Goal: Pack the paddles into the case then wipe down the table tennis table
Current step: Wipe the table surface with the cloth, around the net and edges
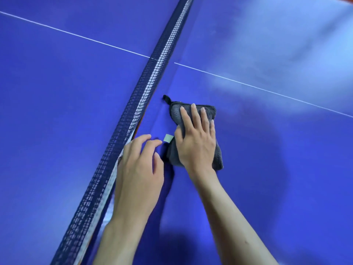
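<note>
Looking down from my head camera, I press my right hand (196, 139) flat on a folded dark grey microfibre cloth (193, 136), fingers straight and slightly spread across its top, palm bearing it onto the glossy blue table tennis table (267, 150). The cloth lies just right of the dark blue mesh net (133, 115), which runs as a diagonal band from the lower left to the top centre. A small black hanging loop (167, 98) sticks out of the cloth's far corner toward the net, and a pale green label tag (168, 138) shows at its near edge, between my two hands. My left hand (140, 165) hovers beside the net, fingers loosely curved and holding nothing, fingertips close to the tag. A thin white centre line (257, 87) crosses the table beyond the cloth, passing under the net.
</note>
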